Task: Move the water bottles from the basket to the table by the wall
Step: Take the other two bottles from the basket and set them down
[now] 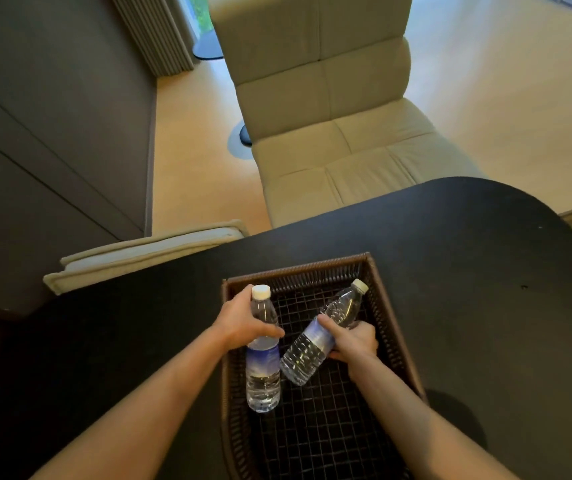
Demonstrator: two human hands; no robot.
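Note:
A brown woven basket with a wire-grid bottom stands on a black table. My left hand grips the upper body of a clear water bottle with a white cap and blue label, held nearly upright over the basket's left side. My right hand holds a second clear water bottle around its label, tilted with its cap toward the basket's far right corner. The two bottles touch near their lower parts. No other bottle shows in the basket.
A cream padded chair stands beyond the table's far edge. A dark cabinet wall runs along the left, with a folded cream cushion beside the table. A wooden floor lies between them.

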